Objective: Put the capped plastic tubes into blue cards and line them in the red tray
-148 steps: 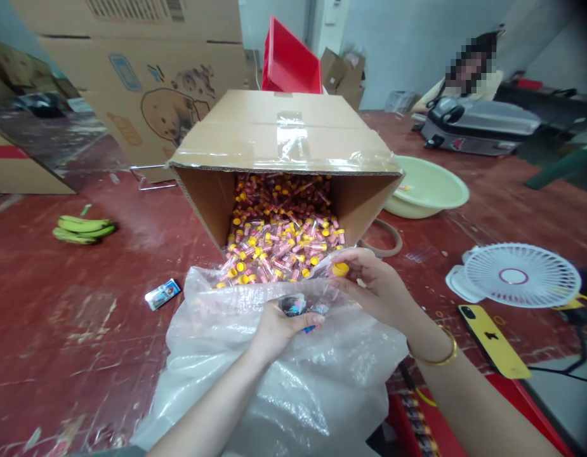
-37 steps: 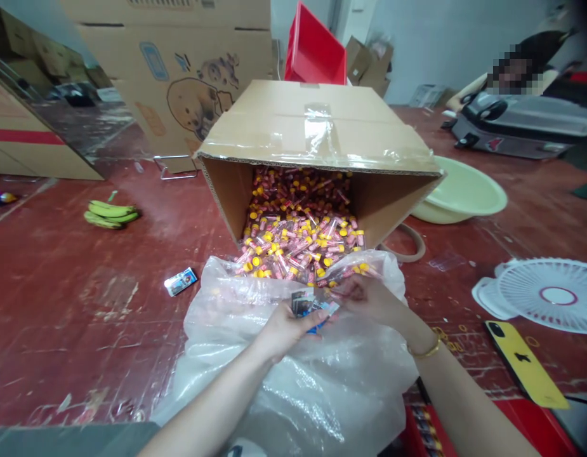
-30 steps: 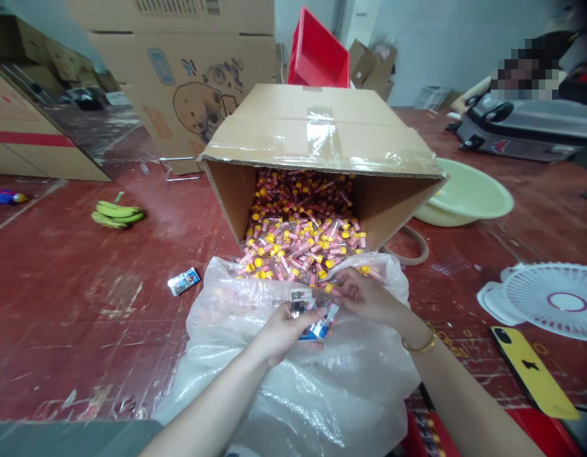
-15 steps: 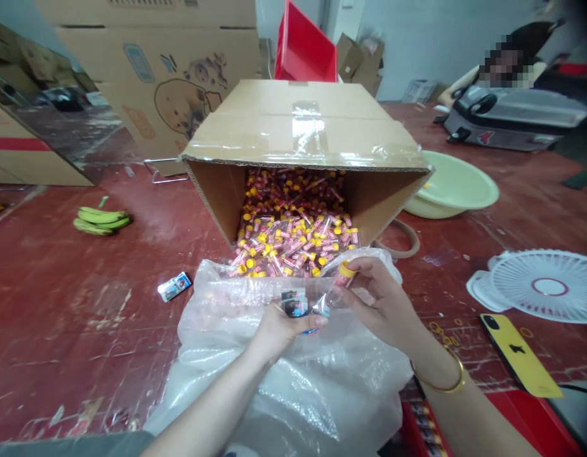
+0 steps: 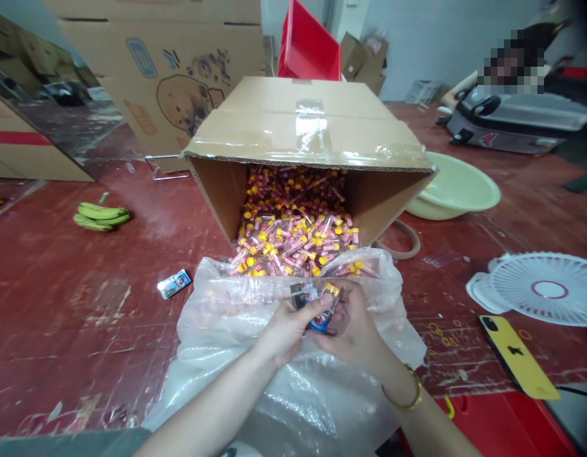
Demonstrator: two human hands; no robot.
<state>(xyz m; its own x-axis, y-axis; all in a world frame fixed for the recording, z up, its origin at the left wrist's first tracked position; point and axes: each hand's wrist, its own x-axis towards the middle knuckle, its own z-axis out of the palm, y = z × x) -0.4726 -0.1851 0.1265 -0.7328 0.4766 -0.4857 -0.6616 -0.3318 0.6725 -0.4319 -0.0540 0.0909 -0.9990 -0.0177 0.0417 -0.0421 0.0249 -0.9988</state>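
While bananas (image 5: 103, 216) sit at left, the left hand (image 5: 280, 333) pinches small packets (image 5: 301, 292) under its thumb, apparently to hold them together; beyond, the box (image 5: 255, 127) lies on its side, mouth facing near, putting loose tubes (image 5: 293, 244) within reach, and the right hand (image 5: 357, 330) grasps a yellow-capped tube (image 5: 332, 291) by the packets, probably steadying it.

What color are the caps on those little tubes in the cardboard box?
The caps are yellow, showing best in the head view.
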